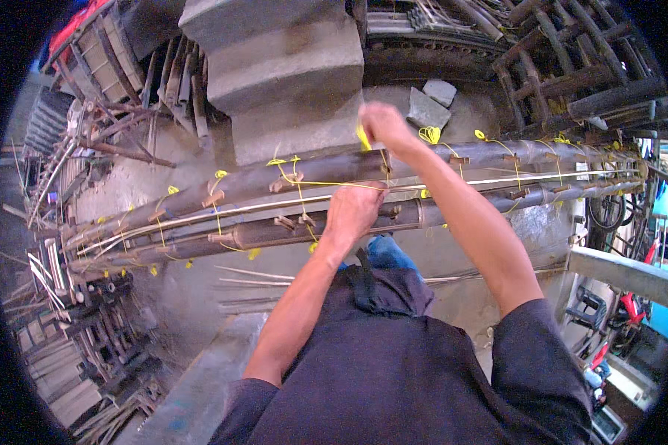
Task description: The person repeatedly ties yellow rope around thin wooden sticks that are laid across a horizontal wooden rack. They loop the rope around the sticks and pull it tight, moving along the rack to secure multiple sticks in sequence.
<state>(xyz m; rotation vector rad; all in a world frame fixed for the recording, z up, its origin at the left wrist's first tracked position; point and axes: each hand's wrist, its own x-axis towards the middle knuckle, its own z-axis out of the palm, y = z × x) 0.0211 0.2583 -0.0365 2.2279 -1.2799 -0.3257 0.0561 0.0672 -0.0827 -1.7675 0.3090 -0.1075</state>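
Observation:
Two long dark bamboo poles run across in front of me, the far pole [334, 165] and the near pole [267, 236]. Small wooden pegs [291, 178] stick out of them, and yellow cords tie across the gap. Over the middle, my left hand [355, 211] is closed, with a taut yellow cord [326, 183] running from a peg into its fingers. Beyond the far pole my right hand [384, 126] is raised, somewhat blurred, fingers closed. A yellow cord bundle [361, 136] hangs from it. Pale thin strips [482, 180] lie lengthwise between the poles.
Concrete steps [282, 67] rise beyond the poles, with stone blocks [428, 107] to their right. A wooden ladder-like frame [560, 67] leans at the far right. Timber pieces [82, 363] are stacked at the left. A bicycle wheel [606, 213] stands at the right.

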